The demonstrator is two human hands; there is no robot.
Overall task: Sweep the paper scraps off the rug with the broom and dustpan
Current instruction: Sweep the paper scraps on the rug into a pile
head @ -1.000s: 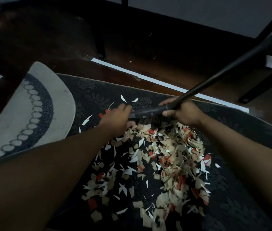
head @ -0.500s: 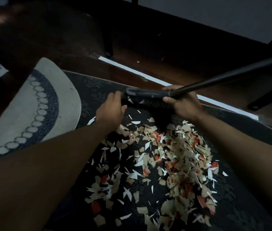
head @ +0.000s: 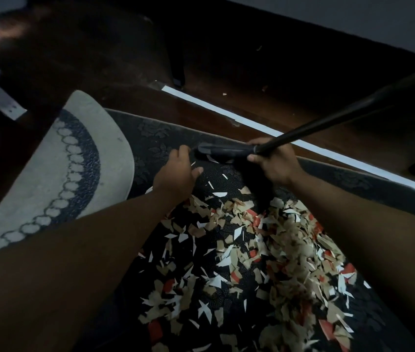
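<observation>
**At the rug's far edge, the broom has pulled back**

On the rug [head: 150, 138], the right hand [head: 275, 163] grips the broom [head: 226, 149] (fingers wrapped at the handle's base). The left hand [head: 176, 174], fingers relaxed, now sits beside the head. The scraps [head: 265, 250] lie heaped nearer the person; the broom has moved away from them.

tan, white and red scraps [head: 265, 250] on black floral rug [head: 155, 138]; black broom [head: 226, 149].

Scraps [head: 265, 250] on rug [head: 150, 138], broom head [head: 224, 151] behind them, mat [head: 48, 174] to rug's left.
</observation>
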